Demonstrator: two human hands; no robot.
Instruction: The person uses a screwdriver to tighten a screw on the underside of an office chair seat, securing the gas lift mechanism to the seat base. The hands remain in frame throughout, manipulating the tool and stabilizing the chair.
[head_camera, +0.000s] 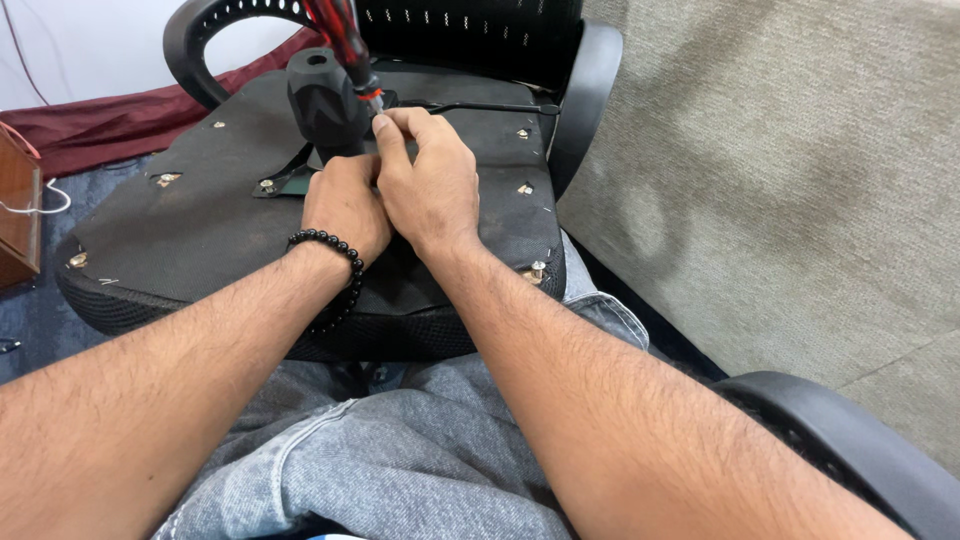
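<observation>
At far left of the frame a brown wooden box (18, 205) shows only its side, contents hidden. The upturned black chair seat (200, 225) fills the middle-left, a black cylinder mount (322, 98) standing on it. The left hand (345, 210), beaded bracelet (335, 262) at the wrist, is curled beside the mount; the right hand (425, 180) pinches the tip of a red-handled screwdriver (345, 42), whose long axis slants from upper left down to the right
</observation>
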